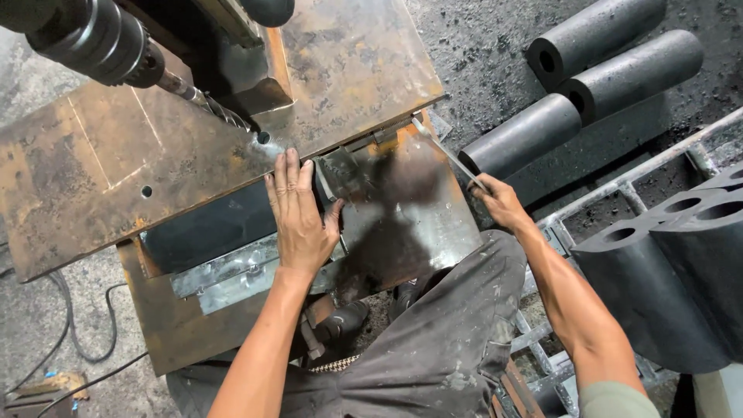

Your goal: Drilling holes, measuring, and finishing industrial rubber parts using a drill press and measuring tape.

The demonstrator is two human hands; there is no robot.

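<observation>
My left hand [300,213] lies flat, fingers together, on the edge of a large rusty steel plate [155,155] that rests on the drill table. The plate has small drilled holes, one just past my fingertips [264,138]. A drill chuck with a twist bit [197,97] hangs above the plate at upper left, its tip near that hole. My right hand [499,203] is shut on a thin metal wrench [445,151], whose far end reaches the plate's right edge.
Three dark hollow cylinders [619,73] lie on the gritty floor at upper right. More thick dark tubes [681,255] sit on a metal rack [619,186] at the right. Cables [70,325] run over the floor at lower left. My knee [457,333] is below the table.
</observation>
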